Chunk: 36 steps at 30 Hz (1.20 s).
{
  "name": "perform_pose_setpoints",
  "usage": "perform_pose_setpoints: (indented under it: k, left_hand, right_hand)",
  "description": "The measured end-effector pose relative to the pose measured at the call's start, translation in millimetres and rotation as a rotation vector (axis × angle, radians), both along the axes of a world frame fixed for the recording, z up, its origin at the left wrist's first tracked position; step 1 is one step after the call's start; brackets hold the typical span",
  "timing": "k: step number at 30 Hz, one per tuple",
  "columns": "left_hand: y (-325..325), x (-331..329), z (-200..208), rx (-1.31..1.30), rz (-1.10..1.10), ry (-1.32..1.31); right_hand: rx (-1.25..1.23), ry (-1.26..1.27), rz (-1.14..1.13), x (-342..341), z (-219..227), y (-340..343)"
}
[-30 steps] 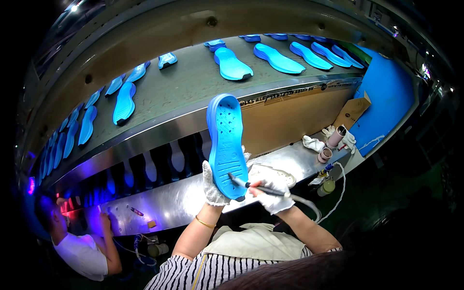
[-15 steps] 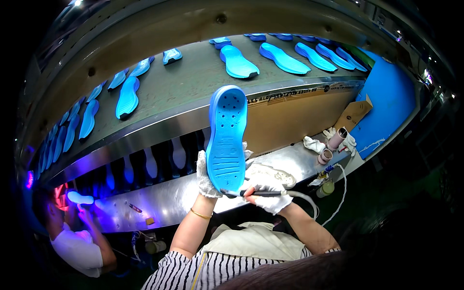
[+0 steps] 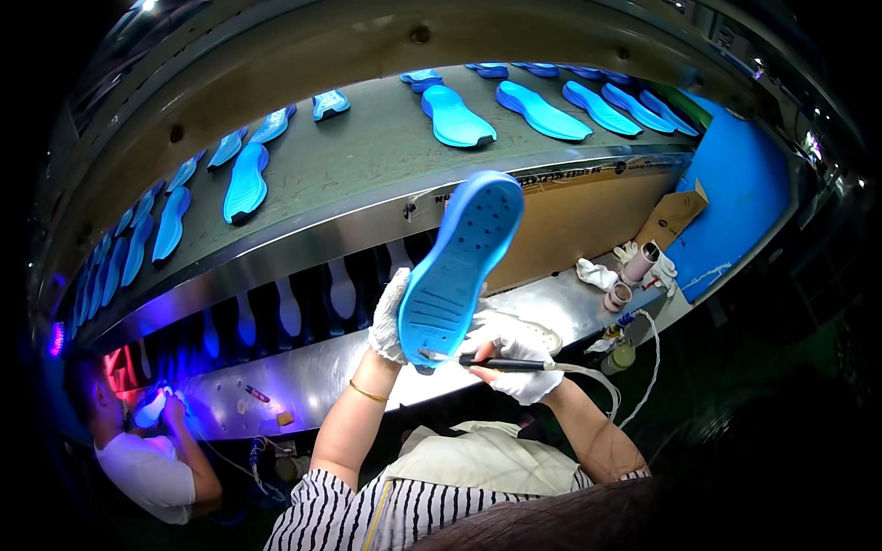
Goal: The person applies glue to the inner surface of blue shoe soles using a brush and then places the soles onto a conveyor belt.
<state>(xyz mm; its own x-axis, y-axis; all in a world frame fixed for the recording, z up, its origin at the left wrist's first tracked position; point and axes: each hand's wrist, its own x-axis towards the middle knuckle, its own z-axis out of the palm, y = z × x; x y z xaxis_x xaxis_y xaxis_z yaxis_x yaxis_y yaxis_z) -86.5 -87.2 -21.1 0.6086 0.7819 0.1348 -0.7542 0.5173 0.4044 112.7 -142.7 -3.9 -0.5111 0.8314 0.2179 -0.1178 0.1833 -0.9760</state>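
My left hand (image 3: 390, 317), in a white glove, grips a blue shoe sole (image 3: 459, 266) by its side near the heel, tilting its hollow inner face up toward me. Small holes dot the forefoot and ridges cross the rear half. In my gloved right hand (image 3: 522, 367) is a black-handled brush (image 3: 496, 365), its fingertips bare around the handle. A pale hose (image 3: 602, 381) runs from the handle's back end. The brush tip is at the inner heel of the sole. Beneath the right hand, a pale shoe-shaped piece (image 3: 546, 336) lies partly hidden on the metal bench (image 3: 322, 372).
Several blue soles (image 3: 459, 119) lie on the dark conveyor belt (image 3: 358, 151) beyond a metal edge. Pink cylinders (image 3: 640, 264) and white gloves (image 3: 597, 275) sit at the bench's right end, by a cardboard sheet (image 3: 542, 230). Far left, another person (image 3: 152, 464) holds a glowing sole.
The sole has turned, its toe swinging right, and its heel has shifted slightly left. The brush tip has moved from the heel rim onto the inner heel. The other person's sole is lower.
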Motion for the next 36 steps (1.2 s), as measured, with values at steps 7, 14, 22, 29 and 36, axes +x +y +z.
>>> perform_pose_setpoints:
  k: [7, 14, 22, 29, 36]
  left_hand:
    - [21, -2, -21, -0.206, -0.04, 0.294]
    - [8, 6, -3, -0.212, -0.133, 0.485]
    - [8, 12, -1, -0.11, -0.179, 0.658]
    - [12, 6, -11, -0.103, -0.282, 0.647]
    - [0, 3, 7, -0.132, -0.301, 0.501]
  right_hand:
    - [0.344, -0.227, 0.068, -6, -16, 17]
    - [0.097, -0.439, 0.2, 2, -2, 24]
    - [0.161, -0.488, 0.128, 13, 6, 24]
    - [0.097, -0.41, 0.172, 32, 11, 30]
    - [0.177, -0.603, 0.145, 51, 25, 34]
